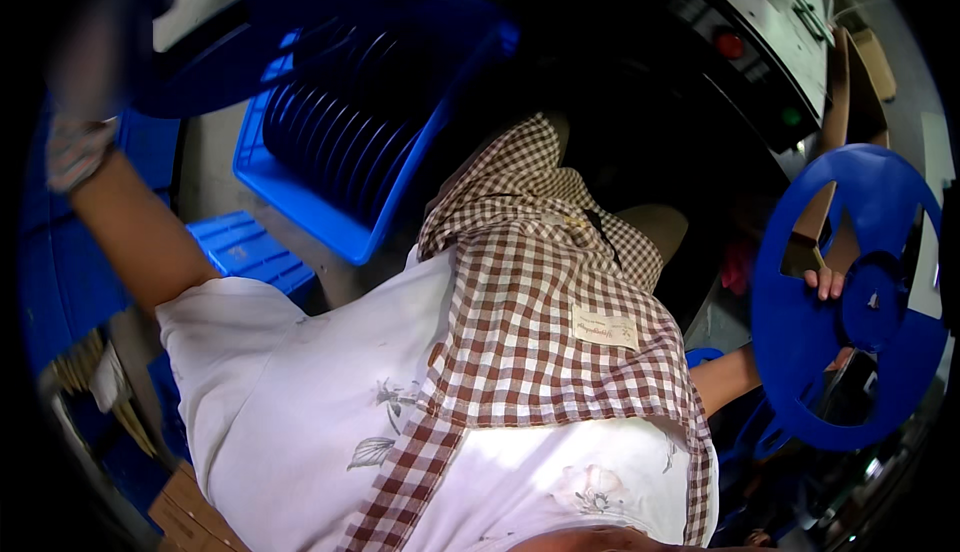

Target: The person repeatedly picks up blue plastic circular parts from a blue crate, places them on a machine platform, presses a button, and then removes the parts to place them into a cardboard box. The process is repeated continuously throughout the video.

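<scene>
Beside the blue crate [330,152], on its far right, we hold a blue plastic reel [850,297] with our right hand [828,287]. The fingers curl through one of its cut-out windows and close on the flat flange near the round hub; the thumb is hidden behind the disc. Up and to the left of the crate, our left hand [75,147] is raised in a speckled knit glove, but it is blurred and we cannot tell how far its fingers are open or whether it grips anything.

We judge that we are handling one reel at a time, with the crate as the store. The next move probably asks for a firm grip, because the flange is thin, smooth and wide.

Inside the crate, dark reels stand on edge in a tight row. A checked brown-and-white apron [540,322] of woven cloth hangs below the crate.
</scene>
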The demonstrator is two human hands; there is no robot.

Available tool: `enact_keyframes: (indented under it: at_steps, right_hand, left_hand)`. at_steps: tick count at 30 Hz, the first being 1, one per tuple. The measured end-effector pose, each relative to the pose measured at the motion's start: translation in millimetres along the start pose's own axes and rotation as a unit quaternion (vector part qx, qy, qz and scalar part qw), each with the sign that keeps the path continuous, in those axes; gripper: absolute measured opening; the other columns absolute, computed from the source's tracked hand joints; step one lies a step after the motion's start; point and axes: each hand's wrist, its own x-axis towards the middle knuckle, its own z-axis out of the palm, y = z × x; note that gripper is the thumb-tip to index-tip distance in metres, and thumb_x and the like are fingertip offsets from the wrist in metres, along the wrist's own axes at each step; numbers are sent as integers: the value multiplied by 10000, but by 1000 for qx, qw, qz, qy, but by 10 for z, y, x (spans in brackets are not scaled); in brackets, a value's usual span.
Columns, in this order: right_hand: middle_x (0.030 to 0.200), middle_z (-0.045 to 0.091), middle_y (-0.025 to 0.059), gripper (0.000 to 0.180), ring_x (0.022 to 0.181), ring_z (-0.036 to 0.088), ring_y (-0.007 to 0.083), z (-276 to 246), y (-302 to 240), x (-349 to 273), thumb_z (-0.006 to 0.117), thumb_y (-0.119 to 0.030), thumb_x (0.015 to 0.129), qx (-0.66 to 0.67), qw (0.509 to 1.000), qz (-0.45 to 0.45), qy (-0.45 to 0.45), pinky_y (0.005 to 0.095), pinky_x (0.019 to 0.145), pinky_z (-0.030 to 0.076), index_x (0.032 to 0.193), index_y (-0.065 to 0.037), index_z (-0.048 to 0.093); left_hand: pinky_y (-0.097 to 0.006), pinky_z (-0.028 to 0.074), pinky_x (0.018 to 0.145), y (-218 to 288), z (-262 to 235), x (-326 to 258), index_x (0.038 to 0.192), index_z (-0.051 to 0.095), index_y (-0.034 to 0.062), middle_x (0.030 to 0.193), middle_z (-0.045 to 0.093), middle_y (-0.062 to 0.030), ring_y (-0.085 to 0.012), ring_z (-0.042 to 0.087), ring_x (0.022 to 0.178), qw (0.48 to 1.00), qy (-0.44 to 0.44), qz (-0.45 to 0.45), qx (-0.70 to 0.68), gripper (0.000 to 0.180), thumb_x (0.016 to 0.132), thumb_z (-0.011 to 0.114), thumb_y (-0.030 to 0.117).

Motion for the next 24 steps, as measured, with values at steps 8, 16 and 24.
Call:
enact_keyframes:
  at_steps: [8,16,24]
  right_hand:
    - [1026,410,135,738,1018,417,239,-78,165,357,714,-368,743,49,998,22,-33,375,956,327,1249,32,355]
    - [1034,415,135,733,1018,423,240,85,277,379,715,-385,754,17,998,50,-21,379,952,335,1245,30,363]
    - [1040,420,136,728,1018,428,241,604,346,178,713,-397,762,-45,998,27,19,383,950,340,1242,29,368]
  left_hand:
    - [-303,442,925,-1813,1334,-645,1271,536,87,1173,615,-133,-248,578,1088,975,-45,-219,3,443,856,422,-19]
    - [-384,495,783,-1390,2152,-790,1110,582,117,964,653,-157,-330,625,915,926,-57,-341,152,238,873,585,136]
    - [-388,510,814,-2034,2988,-1112,1175,596,203,1020,655,-164,-341,631,944,945,-48,-313,82,308,867,586,191]
